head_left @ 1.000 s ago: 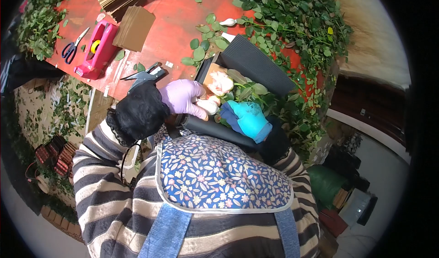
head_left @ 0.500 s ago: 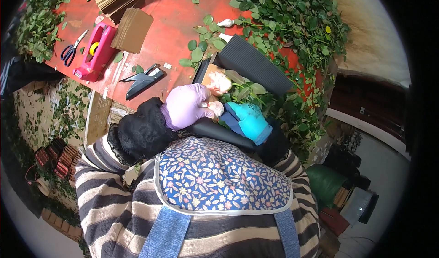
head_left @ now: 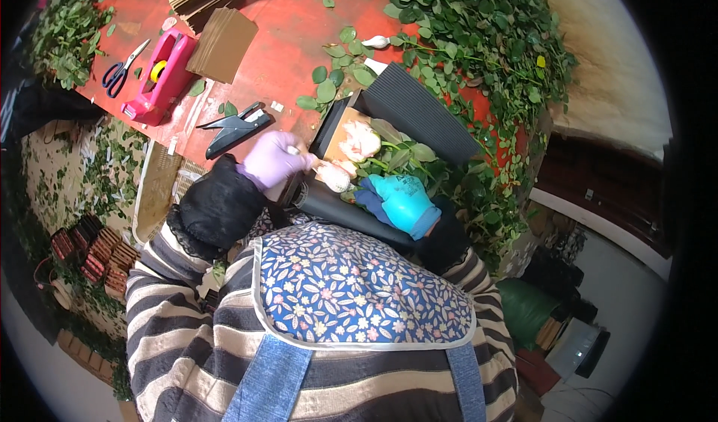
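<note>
A black trough-like stand (head_left: 329,130) with a ribbed side panel (head_left: 422,111) sits in front of me. In it lie pale pink roses (head_left: 360,141) with green leaves, heads against a piece of brown cardboard. Nearer to me is a pale rosebud (head_left: 333,176), seemingly in white netting. My right hand (head_left: 404,203), in a turquoise and dark blue glove, closes around that bud's stem just below the head. My left hand (head_left: 277,160), in a lilac glove, is at the stand's left end beside the bud. Its fingers are curled together; what they hold, if anything, is hidden.
On the red table (head_left: 292,55) are a black stapler (head_left: 235,129), a pink tape dispenser (head_left: 161,78), scissors (head_left: 123,70) and stacked brown cardboard (head_left: 223,44). Leafy stems (head_left: 479,40) heap up at the right, with more foliage (head_left: 71,40) at the far left.
My left hand has drawn back leftward from the bud, uncovering it and the stand's left end. My right hand stays near the stem. The view has shifted slightly.
</note>
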A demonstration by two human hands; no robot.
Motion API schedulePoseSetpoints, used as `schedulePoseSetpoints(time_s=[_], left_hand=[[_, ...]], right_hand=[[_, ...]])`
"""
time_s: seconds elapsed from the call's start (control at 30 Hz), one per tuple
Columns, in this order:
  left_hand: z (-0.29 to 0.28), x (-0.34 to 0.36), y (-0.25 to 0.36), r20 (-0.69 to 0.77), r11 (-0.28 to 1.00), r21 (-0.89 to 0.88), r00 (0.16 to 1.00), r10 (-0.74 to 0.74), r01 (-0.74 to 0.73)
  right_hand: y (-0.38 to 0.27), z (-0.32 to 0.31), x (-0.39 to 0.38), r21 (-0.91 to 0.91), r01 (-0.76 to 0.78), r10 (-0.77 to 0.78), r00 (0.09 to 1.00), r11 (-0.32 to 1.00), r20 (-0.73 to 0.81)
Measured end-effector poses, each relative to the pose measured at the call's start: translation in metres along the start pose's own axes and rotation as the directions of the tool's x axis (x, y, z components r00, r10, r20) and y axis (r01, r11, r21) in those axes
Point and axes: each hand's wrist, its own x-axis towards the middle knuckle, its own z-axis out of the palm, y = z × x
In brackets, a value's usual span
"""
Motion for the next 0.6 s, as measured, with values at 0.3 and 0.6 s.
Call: schedulePoseSetpoints(time_s=[0.3, 0.6], left_hand=[[0.01, -0.01, 0.046, 0.226, 0.964, 0.2, 0.965, 0.131, -0.178], [-0.047, -0.024, 0.028, 0.065, 0.754, 0.609, 0.964, 0.259, -0.244]], right_hand=[[-0.001, 0.002, 0.007, -0.075, -0.026, 0.029, 0.999, 0.997, 0.032], [0.008, 0.005, 0.0, -0.091, -0.054, 0.059, 0.997, 0.994, 0.055]])
